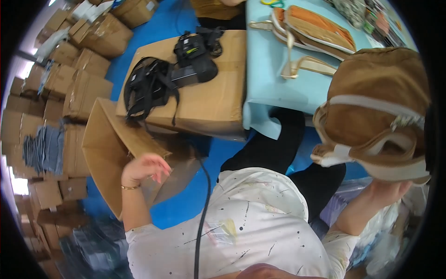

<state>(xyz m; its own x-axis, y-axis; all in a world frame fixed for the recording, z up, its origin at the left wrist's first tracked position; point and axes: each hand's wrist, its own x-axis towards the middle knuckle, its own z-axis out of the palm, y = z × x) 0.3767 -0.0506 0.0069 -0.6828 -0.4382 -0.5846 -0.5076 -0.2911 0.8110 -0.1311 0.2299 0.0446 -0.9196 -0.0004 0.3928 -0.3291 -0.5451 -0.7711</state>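
Note:
Raised at the far right is a brown bag (376, 102) with pale trim and cream straps. My right hand (390, 191) is beneath it, gripping its lower side; the bag hides most of the fingers. On the other side my left hand (146, 168) hovers above an open cardboard box (104, 153), with nothing in it and its fingers loosely bent and apart. Another bag (316, 30), brown and orange with a cream strap, lies on the light blue table (288, 95), apart from both hands.
A closed carton (223, 83) beside the table carries black strapped gear (190, 60). Cartons (88, 79) are stacked along the left, with folded blue-grey cloth (44, 149) among them. A black cable (204, 200) runs down in front of me. Plastic-wrapped goods (344, 200) lie at lower right.

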